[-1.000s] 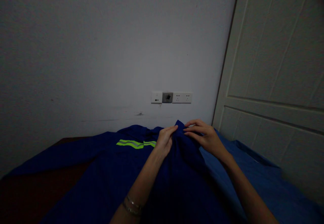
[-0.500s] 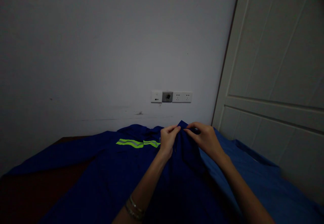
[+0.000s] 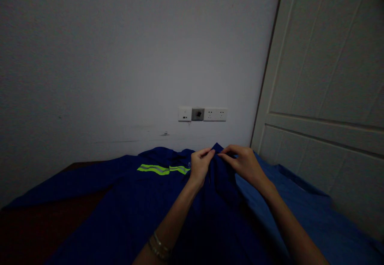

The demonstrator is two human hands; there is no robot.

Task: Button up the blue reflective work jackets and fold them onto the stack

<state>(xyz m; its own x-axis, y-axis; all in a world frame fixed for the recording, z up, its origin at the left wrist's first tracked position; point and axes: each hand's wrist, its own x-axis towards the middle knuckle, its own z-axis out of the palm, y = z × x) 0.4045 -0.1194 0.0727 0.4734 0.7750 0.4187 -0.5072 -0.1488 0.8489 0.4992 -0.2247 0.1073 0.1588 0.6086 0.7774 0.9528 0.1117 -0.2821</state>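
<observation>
A dark blue work jacket (image 3: 132, 201) with a yellow-green and grey reflective stripe (image 3: 154, 170) lies spread out, one sleeve stretched to the left. My left hand (image 3: 200, 167) pinches the raised edge of its cloth between thumb and fingers. Just to the right, my right hand (image 3: 242, 163) is closed in a pinch on the same edge, near a pointed corner of the fabric. Any small fastener between the fingertips is too dark to make out. Bracelets circle my left wrist.
A lighter blue cloth (image 3: 303, 213) lies to the right. The jacket rests on a dark reddish-brown surface (image 3: 39, 229). Behind stands a pale wall with a row of sockets (image 3: 215, 114); a panelled white door (image 3: 324, 109) is at the right.
Almost nothing differs. Both hands keep their pinch at the same spot on the jacket edge, with only a very slight shift of the left hand to the right.
</observation>
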